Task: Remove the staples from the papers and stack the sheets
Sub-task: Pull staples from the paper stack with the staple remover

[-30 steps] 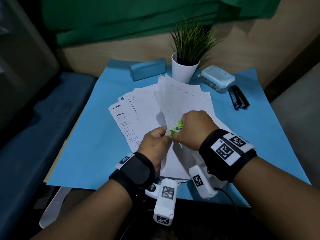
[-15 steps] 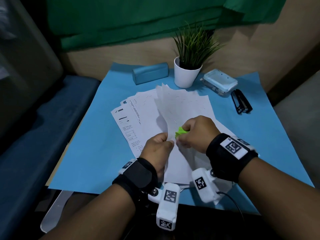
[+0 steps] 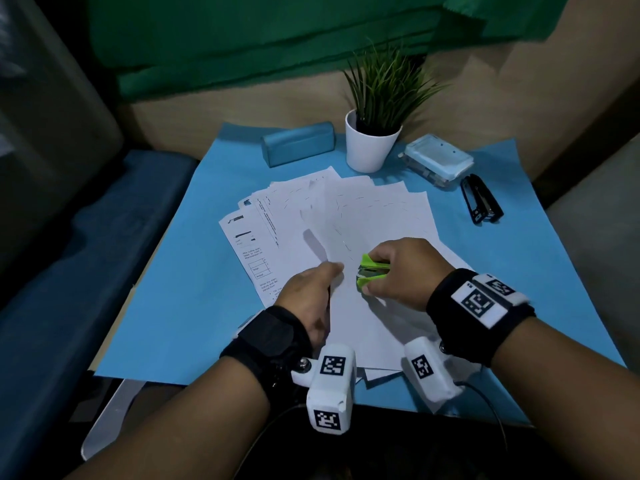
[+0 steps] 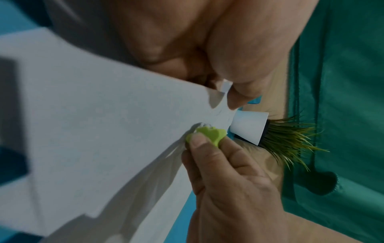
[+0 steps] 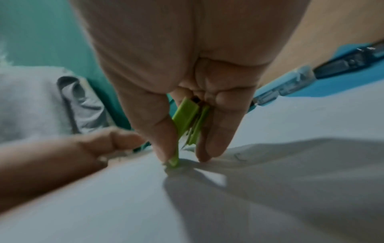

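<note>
White sheets (image 3: 363,216) lie fanned on a blue mat (image 3: 166,306); the top sheet (image 4: 93,131) lies flat and carries many small staple marks. My right hand (image 3: 370,276) pinches a green staple remover (image 3: 375,263) between thumb and fingers, with its jaws down on the top sheet. The right wrist view shows the remover (image 5: 187,118) tip touching the paper. My left hand (image 3: 336,270) sits just left of the remover, and in its wrist view the left hand (image 4: 228,92) pinches a folded bit of the sheet's edge, close to the remover (image 4: 209,134).
At the back of the mat stand a white pot with a green plant (image 3: 369,147), a blue case (image 3: 298,147) and a pale blue box (image 3: 438,159). A black stapler (image 3: 481,202) lies at the right. A blue seat is at the left.
The sheets that stood raised between my hands have come down flat. Both hands have lowered, and the remover has gone from mid-air to the top sheet.
</note>
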Action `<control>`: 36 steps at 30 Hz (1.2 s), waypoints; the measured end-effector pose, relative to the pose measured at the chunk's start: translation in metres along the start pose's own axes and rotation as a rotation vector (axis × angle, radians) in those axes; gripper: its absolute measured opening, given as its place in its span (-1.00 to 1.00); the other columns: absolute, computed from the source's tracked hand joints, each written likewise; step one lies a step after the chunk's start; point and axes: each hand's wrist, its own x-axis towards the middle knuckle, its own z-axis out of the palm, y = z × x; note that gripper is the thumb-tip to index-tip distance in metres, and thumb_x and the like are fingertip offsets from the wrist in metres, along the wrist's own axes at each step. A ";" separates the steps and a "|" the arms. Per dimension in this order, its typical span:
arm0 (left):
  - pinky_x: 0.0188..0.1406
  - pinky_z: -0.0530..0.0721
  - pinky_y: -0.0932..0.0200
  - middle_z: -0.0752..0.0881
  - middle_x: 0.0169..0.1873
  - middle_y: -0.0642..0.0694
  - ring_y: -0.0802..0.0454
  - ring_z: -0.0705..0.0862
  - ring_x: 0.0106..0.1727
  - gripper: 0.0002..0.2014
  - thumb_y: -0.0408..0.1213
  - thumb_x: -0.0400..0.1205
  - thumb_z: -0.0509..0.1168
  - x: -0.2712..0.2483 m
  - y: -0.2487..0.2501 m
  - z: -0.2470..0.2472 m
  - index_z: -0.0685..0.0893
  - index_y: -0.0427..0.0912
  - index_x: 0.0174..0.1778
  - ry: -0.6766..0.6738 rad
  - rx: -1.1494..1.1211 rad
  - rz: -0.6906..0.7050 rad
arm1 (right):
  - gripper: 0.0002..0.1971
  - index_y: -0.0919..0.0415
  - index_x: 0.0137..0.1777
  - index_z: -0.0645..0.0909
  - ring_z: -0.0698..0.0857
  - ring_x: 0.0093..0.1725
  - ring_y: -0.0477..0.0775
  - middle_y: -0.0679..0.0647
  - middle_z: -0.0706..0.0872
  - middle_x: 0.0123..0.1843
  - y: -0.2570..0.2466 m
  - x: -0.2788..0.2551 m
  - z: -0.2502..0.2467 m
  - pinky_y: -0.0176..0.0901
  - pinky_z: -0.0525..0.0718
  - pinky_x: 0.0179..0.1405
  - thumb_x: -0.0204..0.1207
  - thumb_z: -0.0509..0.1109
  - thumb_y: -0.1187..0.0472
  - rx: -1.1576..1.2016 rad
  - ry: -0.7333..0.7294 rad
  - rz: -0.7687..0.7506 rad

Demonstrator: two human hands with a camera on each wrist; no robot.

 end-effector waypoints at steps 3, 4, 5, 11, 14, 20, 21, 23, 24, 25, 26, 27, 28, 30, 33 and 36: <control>-0.26 0.83 -0.31 0.77 -0.34 -0.45 -0.39 0.80 -0.34 -0.68 -0.08 0.43 0.47 0.006 0.010 0.004 0.70 -0.30 -0.18 0.048 0.127 0.041 | -0.69 0.18 -0.09 0.70 0.68 -0.10 0.09 0.05 0.75 -0.16 0.000 0.000 0.003 -0.09 0.69 -0.09 0.24 0.59 0.03 -0.037 -0.001 -0.058; -0.15 0.82 -0.34 0.76 -0.26 -0.51 -0.46 0.79 -0.24 -0.62 -0.05 0.37 0.47 0.009 0.012 0.004 0.69 -0.32 -0.14 0.058 0.177 0.045 | -0.69 0.18 -0.10 0.70 0.68 -0.11 0.10 0.05 0.75 -0.17 0.001 0.001 0.004 -0.08 0.69 -0.10 0.24 0.59 0.03 -0.035 -0.002 -0.064; -0.18 0.82 -0.19 0.73 -0.29 -0.49 -0.42 0.75 -0.28 -0.64 -0.06 0.40 0.44 0.012 0.013 0.004 0.66 -0.32 -0.14 0.067 0.216 0.057 | -0.69 0.19 -0.10 0.69 0.68 -0.11 0.10 0.05 0.75 -0.17 0.002 0.002 0.003 -0.08 0.69 -0.11 0.23 0.58 0.03 -0.036 0.000 -0.070; -0.62 0.45 0.40 0.45 -0.73 -0.06 0.04 0.41 -0.76 -0.63 -0.49 0.66 0.28 0.015 0.009 -0.002 0.42 -0.20 -0.47 0.080 0.066 0.056 | -0.69 0.25 -0.25 0.58 0.61 -0.21 0.14 0.08 0.68 -0.29 -0.001 0.007 0.000 -0.06 0.62 -0.20 0.22 0.54 0.02 -0.072 0.031 -0.110; -0.49 0.65 0.13 0.59 -0.63 -0.18 -0.07 0.60 -0.65 -0.53 -0.51 0.68 0.30 0.014 0.000 -0.001 0.52 -0.16 -0.59 0.013 -0.070 0.032 | -0.65 0.21 -0.35 0.47 0.53 -0.31 0.10 0.06 0.60 -0.37 -0.010 0.007 -0.001 -0.08 0.52 -0.31 0.26 0.52 -0.02 -0.143 0.043 -0.147; -0.40 0.32 0.12 0.40 -0.42 -0.15 0.02 0.31 -0.47 -0.47 -0.56 0.62 0.35 0.024 -0.012 0.000 0.29 -0.04 -0.55 0.045 -0.171 0.010 | -0.60 0.04 -0.43 0.33 0.47 -0.28 0.06 -0.06 0.45 -0.38 -0.023 0.003 0.000 -0.13 0.33 -0.33 0.35 0.48 -0.10 -0.309 0.034 -0.173; -0.42 0.33 0.14 0.40 -0.42 -0.15 0.02 0.30 -0.49 -0.47 -0.58 0.62 0.32 0.025 -0.013 -0.001 0.30 -0.05 -0.57 0.034 -0.171 0.012 | -0.59 0.02 -0.42 0.31 0.46 -0.26 0.06 -0.07 0.43 -0.37 -0.024 0.003 0.000 -0.14 0.33 -0.30 0.36 0.48 -0.11 -0.330 0.037 -0.172; -0.44 0.35 0.13 0.43 -0.43 -0.17 0.01 0.31 -0.51 -0.46 -0.62 0.62 0.28 0.025 -0.015 -0.001 0.35 -0.08 -0.62 0.015 -0.177 0.022 | -0.58 0.00 -0.40 0.30 0.45 -0.21 0.07 -0.08 0.39 -0.34 -0.025 0.002 -0.001 -0.16 0.34 -0.24 0.38 0.47 -0.14 -0.360 0.033 -0.169; -0.42 0.30 0.10 0.42 -0.42 -0.18 0.01 0.29 -0.49 -0.47 -0.62 0.62 0.27 0.025 -0.015 0.000 0.35 -0.09 -0.62 0.003 -0.183 0.031 | -0.59 0.01 -0.38 0.32 0.44 -0.20 0.07 -0.07 0.37 -0.33 -0.026 0.002 -0.001 -0.17 0.33 -0.22 0.40 0.47 -0.15 -0.372 0.029 -0.167; -0.42 0.21 0.07 0.38 -0.44 -0.17 0.02 0.25 -0.48 -0.47 -0.62 0.62 0.27 0.024 -0.016 0.000 0.34 -0.09 -0.61 -0.009 -0.172 0.042 | -0.61 0.02 -0.34 0.35 0.43 -0.18 0.07 -0.06 0.35 -0.32 -0.027 0.002 0.000 -0.17 0.33 -0.20 0.41 0.46 -0.16 -0.384 0.026 -0.166; -0.41 0.13 0.04 0.34 -0.47 -0.14 0.03 0.20 -0.47 -0.47 -0.62 0.62 0.27 0.024 -0.016 0.000 0.32 -0.08 -0.60 -0.004 -0.162 0.055 | -0.63 0.04 -0.29 0.39 0.42 -0.17 0.07 -0.06 0.34 -0.32 -0.028 0.002 0.000 -0.17 0.33 -0.18 0.43 0.46 -0.16 -0.397 0.024 -0.165; -0.41 0.10 0.03 0.33 -0.49 -0.13 0.03 0.19 -0.47 -0.46 -0.62 0.62 0.26 0.024 -0.017 0.000 0.33 -0.06 -0.62 -0.007 -0.154 0.067 | -0.65 0.06 -0.25 0.43 0.42 -0.17 0.08 -0.05 0.35 -0.31 -0.030 0.002 0.000 -0.17 0.34 -0.18 0.44 0.45 -0.15 -0.410 0.023 -0.166; -0.44 0.12 0.06 0.34 -0.48 -0.14 0.03 0.20 -0.48 -0.44 -0.63 0.62 0.25 0.024 -0.018 0.000 0.35 -0.07 -0.65 -0.017 -0.138 0.079 | -0.68 0.08 -0.22 0.46 0.44 -0.16 0.08 -0.03 0.38 -0.30 -0.031 0.003 0.001 -0.17 0.36 -0.17 0.45 0.45 -0.13 -0.425 0.022 -0.167; -0.51 0.22 0.13 0.42 -0.43 -0.18 0.02 0.26 -0.50 -0.42 -0.65 0.61 0.22 0.022 -0.020 0.000 0.41 -0.09 -0.71 -0.058 -0.126 0.114 | -0.72 0.09 -0.21 0.50 0.47 -0.18 0.11 -0.01 0.42 -0.31 -0.032 0.006 0.001 -0.17 0.40 -0.19 0.45 0.46 -0.08 -0.447 0.023 -0.162; -0.46 0.19 0.10 0.41 -0.47 -0.17 0.02 0.27 -0.48 -0.41 -0.69 0.60 0.17 0.020 -0.020 0.000 0.46 -0.10 -0.72 -0.087 -0.118 0.140 | -0.75 0.09 -0.26 0.48 0.50 -0.21 0.12 -0.03 0.41 -0.37 -0.032 0.009 0.001 -0.18 0.42 -0.23 0.44 0.46 -0.02 -0.452 0.020 -0.150; -0.39 0.03 -0.04 0.28 -0.46 -0.12 0.04 0.18 -0.48 -0.43 -0.70 0.58 0.16 0.020 -0.020 0.001 0.37 -0.07 -0.68 -0.077 -0.116 0.150 | -0.73 0.07 -0.31 0.44 0.55 -0.21 0.14 -0.03 0.43 -0.38 -0.034 0.011 0.001 -0.18 0.43 -0.25 0.43 0.45 0.00 -0.435 0.008 -0.142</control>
